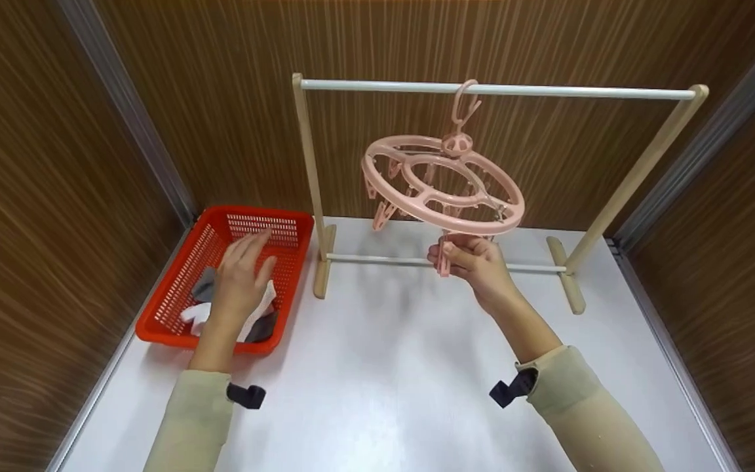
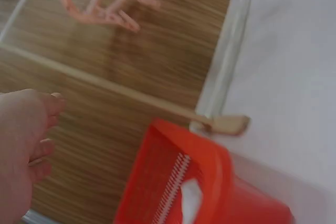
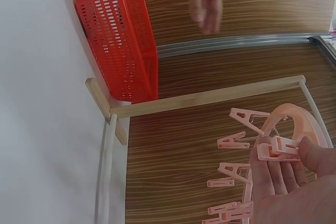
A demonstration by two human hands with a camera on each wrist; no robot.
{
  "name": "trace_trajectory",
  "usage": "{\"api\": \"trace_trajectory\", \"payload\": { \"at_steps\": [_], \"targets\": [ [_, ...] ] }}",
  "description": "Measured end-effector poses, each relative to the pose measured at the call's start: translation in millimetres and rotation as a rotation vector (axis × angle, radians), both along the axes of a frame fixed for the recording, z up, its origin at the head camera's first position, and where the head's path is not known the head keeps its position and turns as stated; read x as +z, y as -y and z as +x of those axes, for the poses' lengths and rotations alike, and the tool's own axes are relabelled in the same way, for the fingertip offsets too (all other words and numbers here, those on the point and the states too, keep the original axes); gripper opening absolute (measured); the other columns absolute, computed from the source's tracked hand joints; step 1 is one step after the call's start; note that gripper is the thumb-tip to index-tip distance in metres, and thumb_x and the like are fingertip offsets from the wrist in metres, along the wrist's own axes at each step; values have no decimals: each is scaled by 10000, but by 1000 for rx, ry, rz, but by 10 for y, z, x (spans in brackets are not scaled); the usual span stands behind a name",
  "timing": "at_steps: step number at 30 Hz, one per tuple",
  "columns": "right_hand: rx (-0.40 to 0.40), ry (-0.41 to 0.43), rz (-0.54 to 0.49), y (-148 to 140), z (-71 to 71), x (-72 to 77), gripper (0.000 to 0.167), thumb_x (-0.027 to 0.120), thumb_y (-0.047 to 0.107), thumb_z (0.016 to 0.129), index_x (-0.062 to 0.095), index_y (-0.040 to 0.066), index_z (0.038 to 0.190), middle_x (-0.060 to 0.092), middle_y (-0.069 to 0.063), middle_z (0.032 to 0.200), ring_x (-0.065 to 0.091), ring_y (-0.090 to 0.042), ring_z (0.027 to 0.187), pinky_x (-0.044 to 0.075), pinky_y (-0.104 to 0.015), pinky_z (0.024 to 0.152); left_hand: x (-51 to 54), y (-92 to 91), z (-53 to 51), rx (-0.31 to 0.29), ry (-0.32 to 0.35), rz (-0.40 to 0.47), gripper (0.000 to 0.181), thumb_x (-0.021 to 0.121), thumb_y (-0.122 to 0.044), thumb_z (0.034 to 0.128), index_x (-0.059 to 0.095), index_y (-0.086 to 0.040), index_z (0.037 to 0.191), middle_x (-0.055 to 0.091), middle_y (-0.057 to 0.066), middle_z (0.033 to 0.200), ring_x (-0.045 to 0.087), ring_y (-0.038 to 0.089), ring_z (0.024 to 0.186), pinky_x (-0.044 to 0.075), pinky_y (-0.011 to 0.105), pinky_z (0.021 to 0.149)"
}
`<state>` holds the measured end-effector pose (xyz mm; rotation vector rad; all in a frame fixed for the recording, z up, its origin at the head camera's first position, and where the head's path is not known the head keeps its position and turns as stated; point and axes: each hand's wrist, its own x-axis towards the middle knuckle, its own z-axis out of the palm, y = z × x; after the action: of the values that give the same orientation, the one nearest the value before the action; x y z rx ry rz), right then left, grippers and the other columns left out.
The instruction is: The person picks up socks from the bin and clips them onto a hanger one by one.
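Note:
A round pink clip hanger [image 1: 417,208] hangs by its hook from the white bar of a wooden-legged rack. My right hand [image 1: 482,269] holds a pink clip [image 1: 444,257] at the hanger's near edge; the right wrist view shows that clip [image 3: 278,149] between thumb and fingers [image 3: 278,177]. Over the red basket [image 1: 299,288] is my left hand [image 1: 240,278], fingers extended and nothing in it. Grey and white cloths [image 1: 204,285] lie in the basket, partly hidden by that hand and forearm.
The rack's white top bar [image 1: 574,91] runs across the back, with a lower bar [image 1: 377,260] near the white table [image 1: 377,393]. Its wooden feet [image 1: 566,275] stand on the table. Wood-patterned walls [image 1: 37,196] enclose the back and sides.

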<state>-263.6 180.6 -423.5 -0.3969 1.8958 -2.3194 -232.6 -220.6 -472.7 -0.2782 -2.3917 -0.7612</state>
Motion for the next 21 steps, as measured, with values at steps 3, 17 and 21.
{"api": "trace_trajectory", "payload": {
  "at_steps": [3, 17, 21],
  "targets": [
    [-2, 9, 4, 0, 1, 9, 161, 605, 81, 985, 599, -64, 1055, 750, -125, 927, 744, -236, 888, 610, -313, 755, -172, 139, 29, 19, 104, -6, 495, 685, -98, 938, 557, -90, 1416, 594, 149, 1386, 506, 381, 1300, 402, 560, 1094],
    [11, -5, -1, 16, 2, 29, 201, 609, 80, 982, 592, -76, 1109, 748, -128, 945, 743, -228, 900, 610, -327, 777, -596, 393, -90, 143, 730, -253, 433, 746, -241, 895, 642, -10, 1246, 678, 212, 1079, 601, 388, 930, 502, 596, 868],
    [10, -7, -4, 2, 9, 24, 179, 610, 81, 982, 600, -60, 1090, 746, -129, 949, 742, -227, 901, 609, -325, 783, -665, 392, -122, 159, 762, -273, 496, 792, -283, 854, 634, -25, 1247, 665, 185, 1027, 570, 368, 881, 501, 582, 827]
  ]
}}
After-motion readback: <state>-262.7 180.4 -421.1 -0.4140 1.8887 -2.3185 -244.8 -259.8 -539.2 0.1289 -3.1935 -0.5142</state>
